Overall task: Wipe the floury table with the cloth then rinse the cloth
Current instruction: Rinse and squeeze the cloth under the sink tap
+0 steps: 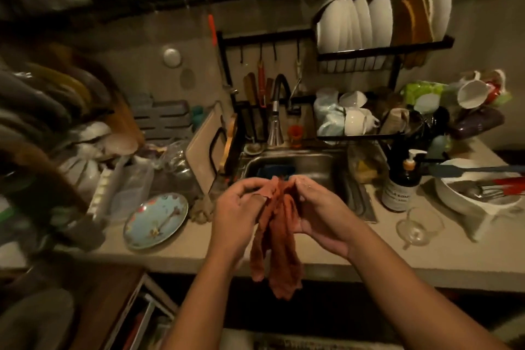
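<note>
Left hand [241, 207] and right hand [318, 207] both squeeze red cloth [279, 224] before sink [326, 167]. Long end hangs outside; might drip on floor. Glass [419, 227] near elbow, easy bump.

Your cloth [279, 236] looks a soft, nubbly fabric, matt. The sink [321, 167] is smooth metal with a dull sheen. The bench [397, 258] is matt, perhaps concrete. The racked plates [372, 23] are glossy white ceramic; the glass [419, 226] is clear.
</note>
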